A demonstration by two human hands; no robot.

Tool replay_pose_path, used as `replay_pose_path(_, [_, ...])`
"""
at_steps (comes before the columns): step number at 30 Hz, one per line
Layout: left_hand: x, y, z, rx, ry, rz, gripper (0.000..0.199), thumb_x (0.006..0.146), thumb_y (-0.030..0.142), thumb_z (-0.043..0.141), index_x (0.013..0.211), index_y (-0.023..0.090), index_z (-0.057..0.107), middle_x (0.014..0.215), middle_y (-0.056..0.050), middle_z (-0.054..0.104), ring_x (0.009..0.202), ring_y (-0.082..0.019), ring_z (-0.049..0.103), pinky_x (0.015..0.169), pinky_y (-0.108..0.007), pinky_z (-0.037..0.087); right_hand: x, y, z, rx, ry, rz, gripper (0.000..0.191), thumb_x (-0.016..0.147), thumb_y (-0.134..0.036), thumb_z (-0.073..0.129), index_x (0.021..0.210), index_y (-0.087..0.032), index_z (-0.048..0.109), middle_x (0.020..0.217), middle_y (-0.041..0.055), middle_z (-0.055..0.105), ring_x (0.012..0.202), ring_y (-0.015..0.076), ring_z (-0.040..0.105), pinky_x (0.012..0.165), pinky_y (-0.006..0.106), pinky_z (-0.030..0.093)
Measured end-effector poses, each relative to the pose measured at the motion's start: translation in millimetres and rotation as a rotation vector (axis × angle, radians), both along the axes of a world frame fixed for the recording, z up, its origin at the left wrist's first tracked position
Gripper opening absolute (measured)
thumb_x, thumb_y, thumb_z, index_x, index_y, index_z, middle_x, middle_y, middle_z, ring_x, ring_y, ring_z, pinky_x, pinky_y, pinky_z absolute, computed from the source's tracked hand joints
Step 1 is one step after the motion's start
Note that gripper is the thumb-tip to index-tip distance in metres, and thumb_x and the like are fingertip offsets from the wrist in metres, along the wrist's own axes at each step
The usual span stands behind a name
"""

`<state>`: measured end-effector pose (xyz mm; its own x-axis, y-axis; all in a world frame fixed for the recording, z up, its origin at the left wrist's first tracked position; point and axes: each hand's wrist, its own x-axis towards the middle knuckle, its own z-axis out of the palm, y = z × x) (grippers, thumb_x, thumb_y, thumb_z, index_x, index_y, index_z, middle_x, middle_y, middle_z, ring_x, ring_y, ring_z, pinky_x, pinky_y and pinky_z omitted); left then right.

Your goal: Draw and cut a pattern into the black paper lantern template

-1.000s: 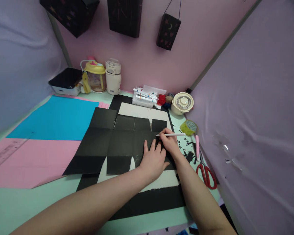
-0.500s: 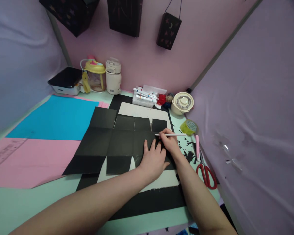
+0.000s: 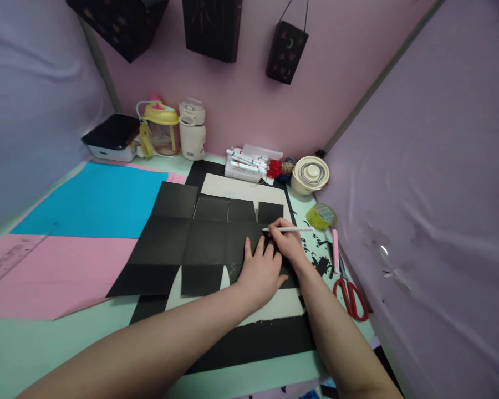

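Flatly, the left hand (image 3: 261,274) spreads on creased black paper (image 3: 205,242); the right hand (image 3: 286,239) pinches a slim pen (image 3: 302,229).

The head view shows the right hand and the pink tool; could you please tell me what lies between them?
In the head view, black paper scraps lie between the right hand and the pink tool.

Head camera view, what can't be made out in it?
Black sheet, head view: the part under the left hand, hidden by it.
White pen, head view: any mark at its tip, too small to tell.
Ruler, head view: one end cut off by the left edge; numbers too blurred.
Leftmost hanging box, head view: top cut off by the upper edge.
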<state>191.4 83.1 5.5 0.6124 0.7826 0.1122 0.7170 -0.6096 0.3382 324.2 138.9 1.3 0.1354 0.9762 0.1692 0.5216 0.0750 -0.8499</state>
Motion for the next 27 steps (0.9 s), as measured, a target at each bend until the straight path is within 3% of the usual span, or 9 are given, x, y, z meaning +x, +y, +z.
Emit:
replay_pose_path(8, [-0.3,0.3,0.2,-0.004,-0.001,-0.003,0.048,0.089,0.046,0.059,0.126,0.015,0.058,0.148,-0.016,0.045,0.141,-0.039,0.031,0.112,-0.071,0.015,-0.8,0.2,0.8,0.026,-0.040,-0.066,0.019,0.080,-0.028,0.053,0.062,-0.022,0.054,0.061,-0.0026,0.058,0.061,0.0151,0.052,0.062,0.027,0.041])
replay_pose_path(27, [0.0,0.3,-2.8,0.003,-0.004,-0.007,0.048,0.090,0.047,0.057,0.127,0.017,0.057,0.146,-0.016,0.046,0.140,-0.039,0.031,0.111,-0.071,0.015,1.9,1.1,-3.3,0.024,0.001,-0.068,0.019,0.080,-0.031,0.054,0.063,-0.022,0.055,0.060,-0.0029,0.059,0.060,0.0150,0.052,0.061,0.027,0.041])
